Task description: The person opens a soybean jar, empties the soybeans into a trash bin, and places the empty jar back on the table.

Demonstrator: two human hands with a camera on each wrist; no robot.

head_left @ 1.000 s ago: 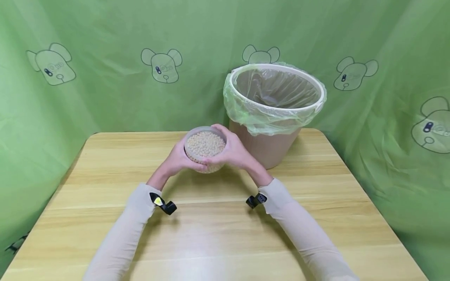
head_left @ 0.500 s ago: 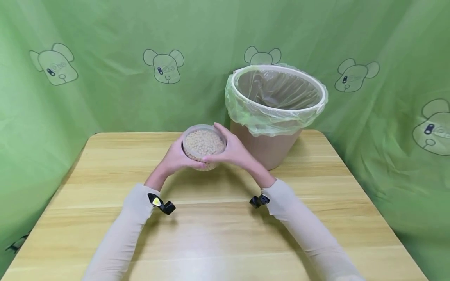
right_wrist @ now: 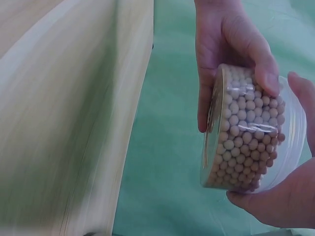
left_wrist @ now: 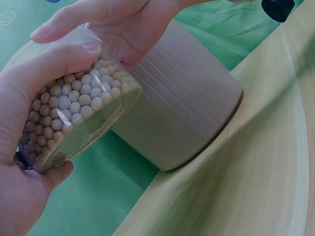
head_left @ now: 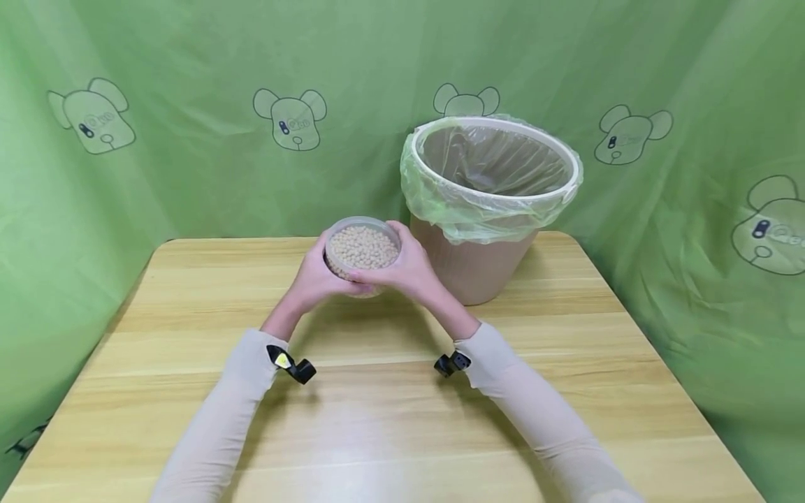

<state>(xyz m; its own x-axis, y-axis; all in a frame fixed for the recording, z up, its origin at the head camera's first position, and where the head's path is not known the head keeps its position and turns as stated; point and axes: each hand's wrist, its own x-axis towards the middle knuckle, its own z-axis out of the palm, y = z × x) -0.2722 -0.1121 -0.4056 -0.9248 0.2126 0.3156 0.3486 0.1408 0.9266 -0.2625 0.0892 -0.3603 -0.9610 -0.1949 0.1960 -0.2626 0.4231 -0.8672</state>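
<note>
In the head view, a clear round plastic tub (head_left: 363,248) full of small beige balls is held above the wooden table. My left hand (head_left: 314,278) grips its left side; the left wrist view shows the left thumb (left_wrist: 59,66) along the wall and a fingertip (left_wrist: 60,174) at the base. My right hand (head_left: 409,269) holds the other side near the rim, its thumb close to the left thumb. The tub (right_wrist: 248,130) tilts in the right wrist view, with a ball-free band below its rim. Whether a lid covers it, I cannot tell.
Behind and right of the hands stands a beige trash bin (head_left: 472,272) with a white rim and a green translucent liner (head_left: 468,220) folded over it. The wooden table (head_left: 377,419) ends at a green curtain (head_left: 207,175) at the back and sides. Both wrists carry small black cameras.
Both hands have raised the tub slightly or moved it a little farther away, and slightly left. The right wrist has shifted left. The bin stays where it was.
</note>
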